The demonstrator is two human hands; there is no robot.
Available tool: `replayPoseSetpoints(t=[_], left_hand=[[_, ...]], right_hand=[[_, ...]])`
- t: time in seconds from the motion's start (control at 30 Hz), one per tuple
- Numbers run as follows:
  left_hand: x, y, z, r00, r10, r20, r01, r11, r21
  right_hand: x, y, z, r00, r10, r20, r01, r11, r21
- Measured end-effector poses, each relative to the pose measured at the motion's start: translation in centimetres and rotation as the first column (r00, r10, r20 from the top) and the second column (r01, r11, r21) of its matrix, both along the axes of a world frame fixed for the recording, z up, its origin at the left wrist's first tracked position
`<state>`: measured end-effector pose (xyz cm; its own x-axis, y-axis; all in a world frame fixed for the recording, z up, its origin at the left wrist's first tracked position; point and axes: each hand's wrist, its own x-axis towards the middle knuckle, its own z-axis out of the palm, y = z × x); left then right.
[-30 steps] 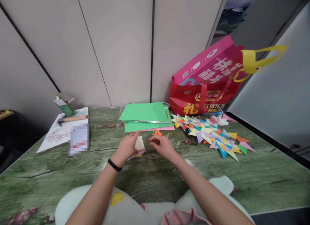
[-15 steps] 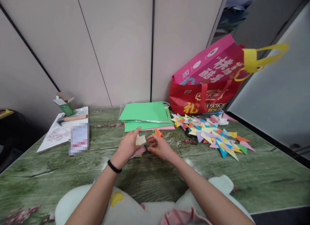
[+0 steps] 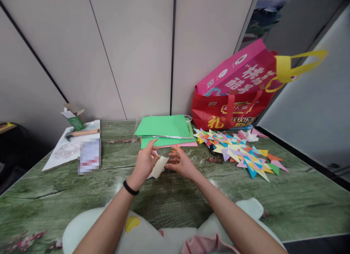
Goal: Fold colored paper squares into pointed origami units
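My left hand (image 3: 144, 161), a black band on its wrist, pinches a small cream paper (image 3: 159, 167) between thumb and fingers. The paper is tilted and looks like a folded rectangle. Close to its right edge is my right hand (image 3: 182, 164), fingers curved and apart; I cannot make out whether a fingertip touches the paper. Under the left hand, mostly hidden, lies a small stack of coloured paper with a pink sheet showing. An orange folded paper piece is largely covered by the right hand's fingers.
Green paper sheets (image 3: 164, 126) lie at the back. Several folded pointed paper pieces (image 3: 235, 148) are heaped to the right, before a red bag (image 3: 207, 110). At left, a hammer (image 3: 84, 133) and a small green box (image 3: 75, 120) rest on a white board (image 3: 57, 157).
The cream paper has come down and toward me and turned, showing more of its face. My right hand has shifted slightly and now hides more of the orange piece.
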<state>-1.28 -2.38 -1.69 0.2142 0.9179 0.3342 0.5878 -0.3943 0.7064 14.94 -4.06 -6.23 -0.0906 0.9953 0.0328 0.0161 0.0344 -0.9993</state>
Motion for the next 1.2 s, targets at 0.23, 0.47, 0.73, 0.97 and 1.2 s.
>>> replayPoseSetpoints(t=[0.23,0.47,0.73,0.97,1.2], left_hand=[[0.1,0.1,-0.4,0.989,-0.012,0.146,0.016,1.000,-0.023],[0.1,0.1,0.1,0.996,-0.017,0.086,0.017,1.000,0.006],[-0.2,0.7,0.2,0.960,0.093,0.265,-0.110,0.993,0.051],[0.5,0.7,0.6,0.674,0.271,0.687,0.007,0.928,-0.373],[0.7,0.2,1.1,0.549,0.255,0.796,0.229,0.870,-0.437]], right_hand=[[0.3,0.1,0.3,0.995,0.073,0.073,-0.074,0.997,0.022],[0.2,-0.1,0.2,0.986,0.097,0.135,-0.102,0.994,0.028],[0.4,0.1,0.9,0.986,-0.118,0.120,0.100,0.984,0.150],[0.5,0.1,1.9,0.906,-0.278,-0.320,0.301,0.953,0.025],[0.1,0.0,1.7,0.939,-0.124,-0.320,0.139,0.990,0.027]])
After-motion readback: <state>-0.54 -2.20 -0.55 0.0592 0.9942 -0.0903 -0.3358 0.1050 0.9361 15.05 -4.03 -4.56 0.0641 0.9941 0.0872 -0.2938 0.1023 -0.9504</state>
